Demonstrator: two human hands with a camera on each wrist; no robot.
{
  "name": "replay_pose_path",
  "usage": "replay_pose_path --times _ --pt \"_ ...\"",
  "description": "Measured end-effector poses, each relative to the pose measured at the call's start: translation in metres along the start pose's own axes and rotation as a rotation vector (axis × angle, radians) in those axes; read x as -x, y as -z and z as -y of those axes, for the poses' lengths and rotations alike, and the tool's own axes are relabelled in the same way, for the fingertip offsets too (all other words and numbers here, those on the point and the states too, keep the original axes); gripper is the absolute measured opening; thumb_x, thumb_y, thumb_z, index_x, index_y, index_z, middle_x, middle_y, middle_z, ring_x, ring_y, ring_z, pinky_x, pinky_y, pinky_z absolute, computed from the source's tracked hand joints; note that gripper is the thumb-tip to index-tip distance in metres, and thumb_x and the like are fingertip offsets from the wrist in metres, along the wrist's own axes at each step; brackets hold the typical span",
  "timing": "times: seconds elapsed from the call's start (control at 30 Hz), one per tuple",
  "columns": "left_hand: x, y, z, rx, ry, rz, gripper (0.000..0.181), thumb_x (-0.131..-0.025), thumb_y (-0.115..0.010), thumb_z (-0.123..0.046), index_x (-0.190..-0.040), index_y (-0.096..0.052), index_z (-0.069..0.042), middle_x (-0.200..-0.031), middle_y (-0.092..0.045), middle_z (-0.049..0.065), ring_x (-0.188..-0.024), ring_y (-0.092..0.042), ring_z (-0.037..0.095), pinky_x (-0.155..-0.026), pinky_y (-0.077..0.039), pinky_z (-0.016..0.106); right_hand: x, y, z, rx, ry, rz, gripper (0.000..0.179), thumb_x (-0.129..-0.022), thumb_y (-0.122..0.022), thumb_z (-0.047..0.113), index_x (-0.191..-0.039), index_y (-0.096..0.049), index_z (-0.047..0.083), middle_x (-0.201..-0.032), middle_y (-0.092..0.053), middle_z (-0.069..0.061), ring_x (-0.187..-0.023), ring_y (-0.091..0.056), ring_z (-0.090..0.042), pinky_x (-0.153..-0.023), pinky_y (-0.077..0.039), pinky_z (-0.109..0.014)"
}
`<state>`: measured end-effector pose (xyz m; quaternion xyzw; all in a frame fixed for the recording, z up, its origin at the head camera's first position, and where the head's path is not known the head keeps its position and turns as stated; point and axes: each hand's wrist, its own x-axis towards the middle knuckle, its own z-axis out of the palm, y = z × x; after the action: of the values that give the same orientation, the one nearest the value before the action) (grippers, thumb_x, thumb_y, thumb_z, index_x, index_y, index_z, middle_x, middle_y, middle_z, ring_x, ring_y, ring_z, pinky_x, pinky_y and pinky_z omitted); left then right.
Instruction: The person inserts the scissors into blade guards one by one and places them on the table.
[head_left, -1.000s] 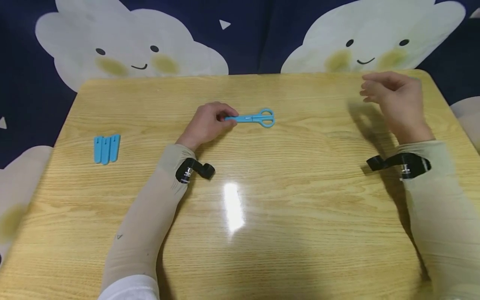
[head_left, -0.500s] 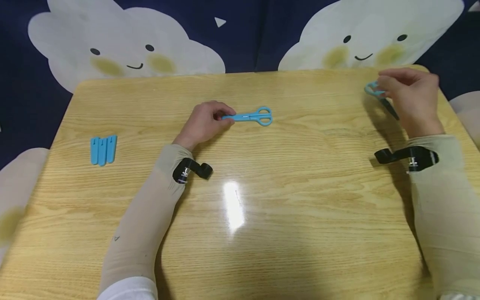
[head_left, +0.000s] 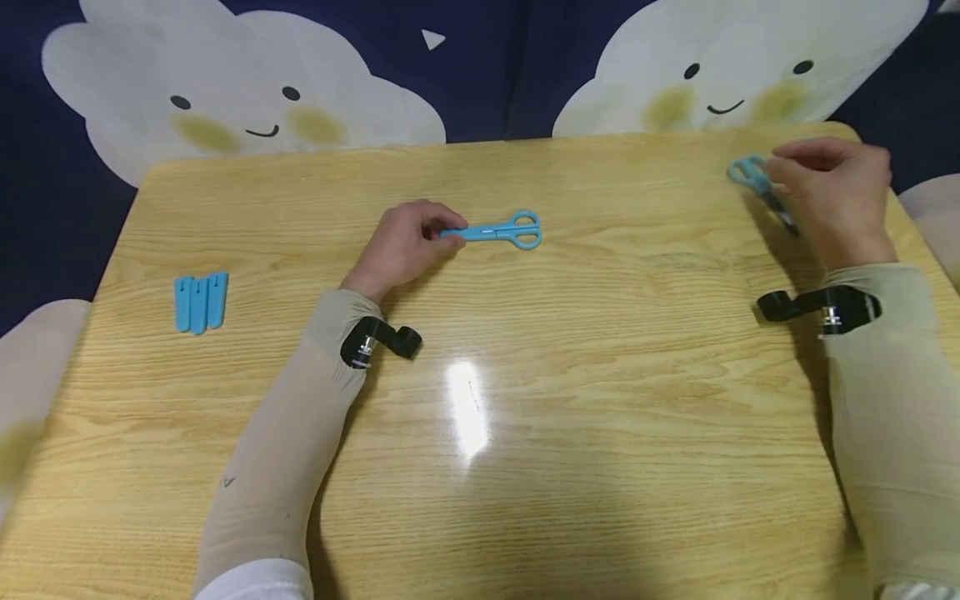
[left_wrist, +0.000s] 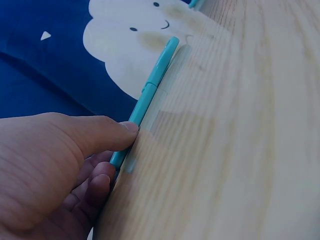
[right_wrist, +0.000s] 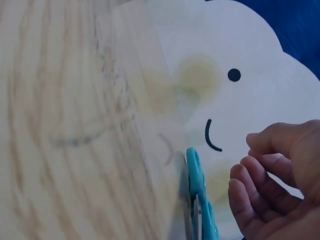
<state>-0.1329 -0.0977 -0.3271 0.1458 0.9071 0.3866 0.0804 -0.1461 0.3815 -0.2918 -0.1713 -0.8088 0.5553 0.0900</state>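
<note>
Light blue scissors [head_left: 498, 232] lie on the table, handle loops to the right and a blue cover over the blades. My left hand [head_left: 402, 246] pinches their covered tip between thumb and fingers; the left wrist view shows the scissors [left_wrist: 156, 75] edge-on. At the back right lies a second pair of blue scissors [head_left: 750, 173], its blades bare and pointing towards me. Just right of this pair is my right hand [head_left: 843, 196], fingers loosely bent. A gap separates the right hand [right_wrist: 280, 180] from the second scissors [right_wrist: 196, 175] in the right wrist view.
Several blue blade covers [head_left: 199, 302], or pieces shaped like them, lie side by side at the table's left. The wooden table [head_left: 600, 375] ends at a dark blue curtain [head_left: 495, 67] with cloud faces. Behind the right hand, a faint blue bit shows near the back corner.
My right hand has moved right, uncovering the bare-bladed scissors that it hid one second ago. The left hand keeps its pinch on the covered scissors. The head view has shifted slightly.
</note>
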Motion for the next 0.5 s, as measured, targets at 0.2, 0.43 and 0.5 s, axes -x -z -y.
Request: replay_pose_path --times 0.2,0.43,0.5 --pt "0.001 0.0 0.0 0.0 0.004 0.001 0.022 -0.091 -0.068 -0.024 -0.112 -0.072 -0.017 -0.104 -0.066 0.003 -0.084 -0.055 0.018 -0.074 -0.042 0.028 -0.006 0.005 -0.007 0.172 -0.051 -0.015 0.03 -0.083 -0.077 0.028 -0.112 -0.074 0.023 -0.083 -0.061 0.023 -0.078 -0.053 0.004 -0.064 -0.042 -0.01" --pt "0.003 0.001 0.001 0.006 0.002 0.003 0.022 -0.091 -0.069 -0.025 -0.111 -0.072 -0.017 -0.101 -0.066 0.003 -0.083 -0.054 0.018 -0.074 -0.042 0.028 -0.011 0.004 -0.014 0.311 -0.07 0.003 0.035 -0.085 -0.074 0.034 -0.119 -0.071 0.025 -0.09 -0.053 0.028 -0.085 -0.047 0.007 -0.067 -0.039 -0.011" --pt "0.004 0.002 0.002 0.008 0.003 0.004 0.022 -0.091 -0.069 -0.024 -0.112 -0.072 -0.017 -0.102 -0.066 0.003 -0.083 -0.054 0.018 -0.074 -0.042 0.028 -0.012 0.003 -0.016 0.361 -0.072 0.018 0.035 -0.086 -0.072 0.036 -0.12 -0.07 0.026 -0.09 -0.051 0.03 -0.088 -0.045 0.008 -0.067 -0.038 -0.012"
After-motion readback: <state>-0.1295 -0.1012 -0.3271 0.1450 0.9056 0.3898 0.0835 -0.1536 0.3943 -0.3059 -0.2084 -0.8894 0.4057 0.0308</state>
